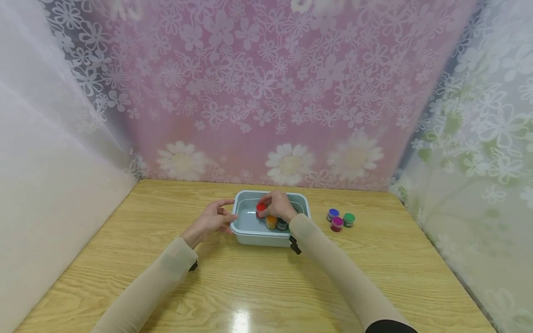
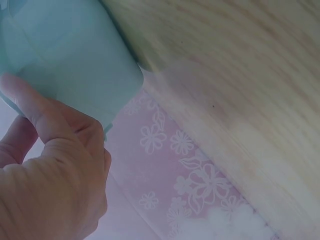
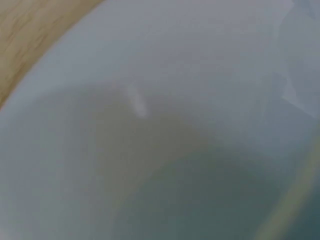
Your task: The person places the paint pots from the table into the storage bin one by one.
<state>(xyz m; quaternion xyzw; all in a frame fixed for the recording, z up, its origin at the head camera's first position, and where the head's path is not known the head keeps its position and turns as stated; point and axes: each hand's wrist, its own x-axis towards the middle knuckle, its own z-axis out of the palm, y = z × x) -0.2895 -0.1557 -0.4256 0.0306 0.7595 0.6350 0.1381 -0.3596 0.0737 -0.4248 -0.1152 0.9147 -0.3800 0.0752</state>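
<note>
A light grey-blue plastic bin [image 1: 254, 240] stands on the table. My left hand [image 1: 212, 219] holds its left end, with the thumb at the rim; the left wrist view shows this hand [image 2: 55, 170] gripping the bin [image 2: 85, 55]. Reaching inside from the right, my right hand [image 1: 280, 206] pinches a small paint jar with a red lid [image 1: 260, 210]. Beside it in the bin are an orange jar [image 1: 271, 223] and a dark-lidded jar [image 1: 281, 225]. The right forearm hides part of the bin's right end. The right wrist view is a close blur of pale surfaces.
To the right of the bin, a blue-lidded jar [image 1: 332, 213], a magenta jar [image 1: 337, 225] and a green-lidded jar [image 1: 349, 219] stand close together on the wooden table [image 1: 208, 296]. Floral curtains [image 1: 266, 92] rise behind and at both sides.
</note>
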